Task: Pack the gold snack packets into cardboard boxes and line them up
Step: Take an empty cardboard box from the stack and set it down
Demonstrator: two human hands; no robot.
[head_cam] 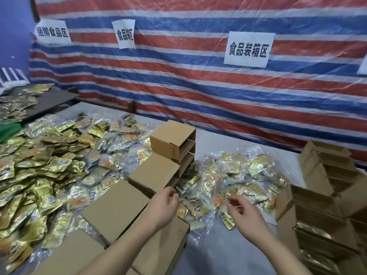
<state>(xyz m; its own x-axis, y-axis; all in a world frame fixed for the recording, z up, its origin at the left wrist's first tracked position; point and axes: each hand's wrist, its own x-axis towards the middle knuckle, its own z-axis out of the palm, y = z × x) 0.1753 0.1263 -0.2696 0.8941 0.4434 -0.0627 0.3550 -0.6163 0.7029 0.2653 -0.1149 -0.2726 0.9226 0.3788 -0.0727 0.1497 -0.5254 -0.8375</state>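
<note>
Both hands out over the small heap of gold packets [234, 175] on the table [228, 253], betw. the closed boxes [158, 173] lined up on my left and the open boxes [325, 197] stacked on my right. Left hand [165, 203]: grip loosely curled, nothing in it. Right hand [243, 210]: fingers curled just above the packets; can't tell if it's got one yet. Step, I reckon: grabbing the next handful. Next needs a firm pinch on slippery wrappers, then over to an open box.
</note>
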